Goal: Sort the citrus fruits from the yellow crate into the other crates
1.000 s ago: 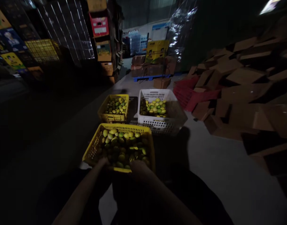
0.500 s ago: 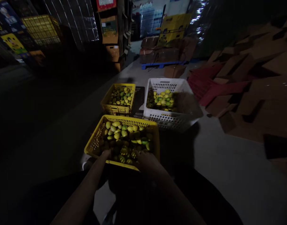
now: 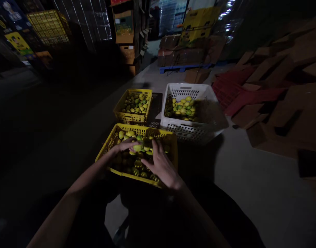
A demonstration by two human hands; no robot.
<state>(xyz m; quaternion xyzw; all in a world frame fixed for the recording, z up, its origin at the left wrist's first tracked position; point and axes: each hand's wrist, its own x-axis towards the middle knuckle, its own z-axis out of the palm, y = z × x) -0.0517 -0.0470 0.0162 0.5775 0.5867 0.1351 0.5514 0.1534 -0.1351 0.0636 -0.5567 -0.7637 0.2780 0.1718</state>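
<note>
In front of me a yellow plastic crate [image 3: 170, 174] holds many yellow and green lemons. My left hand [image 3: 125, 145] reaches over its left half, fingers closed on a greenish-yellow lemon [image 3: 138, 147]. Over the right half of the crate is my right hand [image 3: 159, 162], thumb and fingers spread, with no fruit visible in it. Shadow hides much of the fruit close to me. Behind stands a smaller-looking yellow crate [image 3: 119, 114] of lemons, and to its right a white crate [image 3: 173, 122] with lemons mostly on its left side.
Flattened and open cardboard boxes [image 3: 289, 117] are heaped at the right, beside red crates [image 3: 235, 94]. Farther back, a blue pallet [image 3: 182, 68] carries wrapped goods and yellow boxes [image 3: 200, 24]. Stacked cartons [image 3: 124, 31] stand at the back left of centre. The left side is very dark.
Both hands have lifted from the near part of the crate and moved forward. My left hand now has a lemon in it, while my right hand has spread its fingers.
</note>
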